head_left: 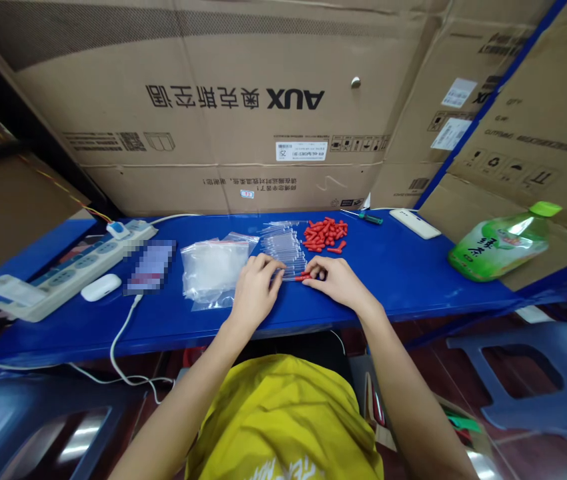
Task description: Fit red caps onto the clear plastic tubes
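- Hands meet at the middle of the blue shelf [413, 273], side by side and nearly touching.
- Left hand [256, 290] lies palm down, fingers curled onto the near end of a heap of clear plastic tubes [283, 243].
- Right hand [336, 280] lies just beside it, fingertips pinched on a red cap [303, 276] at the near edge of the tubes; how tightly it grips, I cannot tell.
- Heap of tubes reaches away from both hands toward the cardboard boxes [233, 100].
- Loose pile of red caps [326, 235] lies beyond the right hand, just right of the tubes.
- Clear plastic bags [213, 270] lie just left of the left hand.
- Farther left are a blurred phone [149, 267], a white earbud case [101, 287] and a power strip [71, 270].
- Green bottle [501, 243] lies on its side well to the right; a white remote [415, 223] and a small screwdriver [369, 217] sit near the back.
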